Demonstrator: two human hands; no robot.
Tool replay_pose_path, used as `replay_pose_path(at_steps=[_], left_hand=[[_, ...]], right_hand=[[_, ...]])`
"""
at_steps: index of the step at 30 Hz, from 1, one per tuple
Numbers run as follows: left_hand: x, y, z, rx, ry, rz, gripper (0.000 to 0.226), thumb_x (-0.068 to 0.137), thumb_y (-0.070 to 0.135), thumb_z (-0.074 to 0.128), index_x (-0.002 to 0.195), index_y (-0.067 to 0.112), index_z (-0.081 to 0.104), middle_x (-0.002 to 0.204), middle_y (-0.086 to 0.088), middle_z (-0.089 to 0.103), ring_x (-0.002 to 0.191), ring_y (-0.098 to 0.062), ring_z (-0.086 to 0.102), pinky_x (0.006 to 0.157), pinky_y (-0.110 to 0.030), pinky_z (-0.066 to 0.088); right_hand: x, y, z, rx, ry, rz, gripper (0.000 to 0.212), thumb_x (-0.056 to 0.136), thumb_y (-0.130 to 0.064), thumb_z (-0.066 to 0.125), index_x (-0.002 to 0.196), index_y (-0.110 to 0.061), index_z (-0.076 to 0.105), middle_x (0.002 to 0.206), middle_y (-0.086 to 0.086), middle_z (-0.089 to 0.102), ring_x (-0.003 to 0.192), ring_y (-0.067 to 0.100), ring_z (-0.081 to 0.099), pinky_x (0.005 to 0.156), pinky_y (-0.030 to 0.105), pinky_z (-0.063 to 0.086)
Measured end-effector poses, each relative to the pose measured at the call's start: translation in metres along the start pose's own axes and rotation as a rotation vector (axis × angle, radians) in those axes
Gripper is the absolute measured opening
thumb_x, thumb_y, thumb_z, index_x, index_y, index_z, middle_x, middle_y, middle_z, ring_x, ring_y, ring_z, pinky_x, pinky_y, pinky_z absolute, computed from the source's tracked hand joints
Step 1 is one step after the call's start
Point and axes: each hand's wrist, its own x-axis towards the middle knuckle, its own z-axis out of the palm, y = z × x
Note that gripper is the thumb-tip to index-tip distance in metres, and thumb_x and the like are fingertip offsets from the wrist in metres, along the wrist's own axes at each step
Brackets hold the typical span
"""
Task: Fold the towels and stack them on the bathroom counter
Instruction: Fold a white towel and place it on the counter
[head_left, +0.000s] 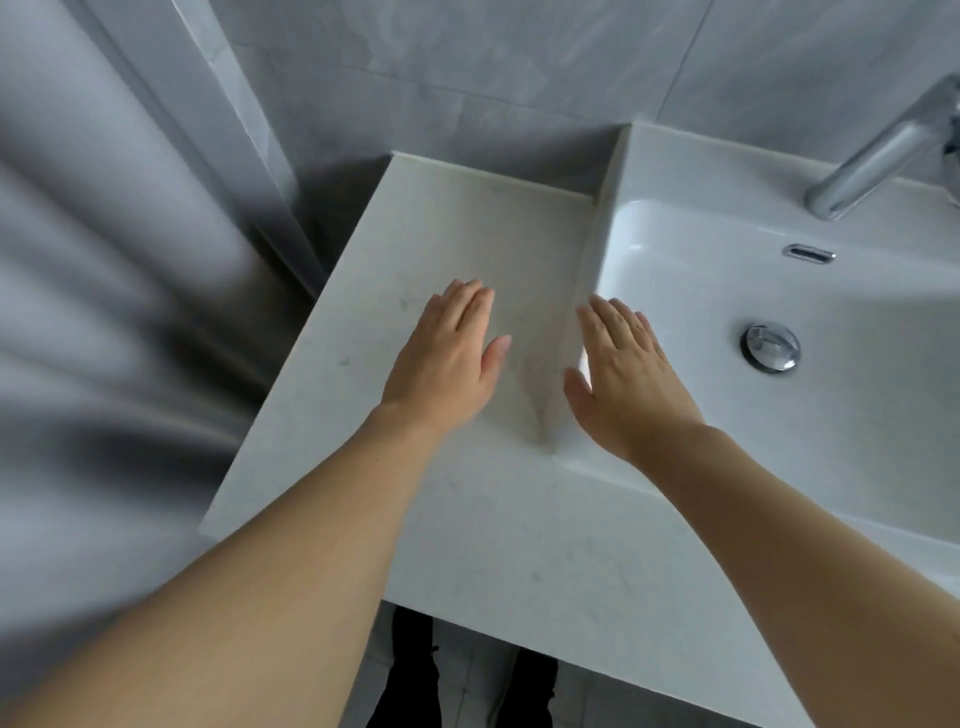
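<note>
Both my hands reach out over the pale stone bathroom counter, palms down. My left hand is stretched flat with straight fingers over the bare counter top and holds nothing. My right hand is also flat with fingers spread, over the left rim of the white sink. No towel shows anywhere in the head view.
The white basin lies to the right with a chrome drain plug, an overflow slot and a chrome tap at the back right. Grey tiled wall stands behind. A grey curtain hangs left of the counter. Dark legs and floor tiles show below the front edge.
</note>
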Motion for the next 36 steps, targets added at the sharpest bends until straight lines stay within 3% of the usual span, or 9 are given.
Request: replay_pose_path(at_steps=[8, 16, 27, 32, 36], left_hand=[[-0.003, 0.118, 0.044, -0.017, -0.001, 0.134, 0.054, 0.106, 0.027, 0.044, 0.149, -0.004, 0.036, 0.159, -0.017, 0.033, 0.15, -0.034, 0.024, 0.124, -0.043, 0.018], [0.009, 0.219, 0.1, -0.014, -0.048, 0.231, 0.055, 0.107, 0.029, 0.04, 0.152, -0.001, 0.032, 0.161, -0.015, 0.029, 0.152, -0.031, 0.02, 0.125, -0.039, 0.011], [0.02, 0.377, 0.153, -0.191, -0.069, 0.262, 0.054, 0.105, 0.023, 0.048, 0.151, -0.002, 0.035, 0.16, -0.016, 0.033, 0.15, -0.03, 0.026, 0.123, -0.041, 0.022], [0.054, 0.435, 0.164, -0.249, -0.049, 0.344, 0.05, 0.103, 0.017, 0.051, 0.146, -0.007, 0.041, 0.153, -0.021, 0.04, 0.145, -0.036, 0.035, 0.12, -0.045, 0.028], [0.073, 0.479, 0.171, -0.285, -0.006, 0.349, 0.047, 0.103, 0.015, 0.052, 0.143, -0.006, 0.045, 0.151, -0.02, 0.043, 0.143, -0.033, 0.038, 0.118, -0.038, 0.032]], right_hand=[[-0.083, 0.097, -0.002, 0.088, 0.064, 0.158, 0.064, 0.1, -0.027, 0.038, 0.155, -0.006, 0.012, 0.163, 0.008, 0.006, 0.151, 0.02, -0.001, 0.122, 0.032, -0.006], [-0.136, 0.194, -0.006, 0.132, 0.16, 0.288, 0.061, 0.099, -0.025, 0.041, 0.152, -0.004, 0.021, 0.162, 0.012, 0.015, 0.15, 0.024, 0.008, 0.121, 0.032, -0.003], [-0.207, 0.342, -0.047, 0.19, 0.244, 0.364, 0.06, 0.099, -0.021, 0.045, 0.151, -0.001, 0.025, 0.16, 0.015, 0.02, 0.149, 0.027, 0.012, 0.123, 0.037, 0.004], [-0.213, 0.391, -0.073, 0.253, 0.376, 0.445, 0.057, 0.097, -0.014, 0.048, 0.149, 0.0, 0.03, 0.158, 0.014, 0.027, 0.147, 0.027, 0.018, 0.121, 0.039, 0.013], [-0.218, 0.434, -0.097, 0.261, 0.443, 0.449, 0.056, 0.098, -0.015, 0.046, 0.15, 0.0, 0.029, 0.158, 0.014, 0.026, 0.148, 0.027, 0.018, 0.121, 0.041, 0.015]])
